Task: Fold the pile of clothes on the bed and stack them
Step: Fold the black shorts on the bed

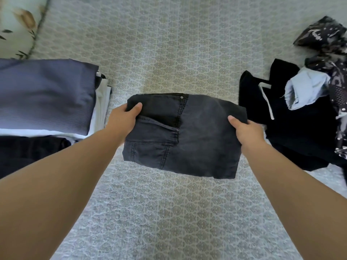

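Folded jeans held over a patterned bed

Folded dark grey jeans (185, 136) are held between two bare hands at the centre of the view, above a bedspread (169, 212) printed with a pale repeating pattern. The left edge of the jeans is gripped by the left hand (123, 120), its thumb laid on top of the denim. The right edge is gripped by the right hand (247, 131) in the same way, thumb on top. A waistband button and a pocket seam are seen on the upper face. At far left a stack of folded clothes (45, 102) is topped by a blue-grey ribbed garment. At right an unfolded pile (304, 113) is seen: a black garment with a white drawstring, a light blue piece, and dark printed fabric.
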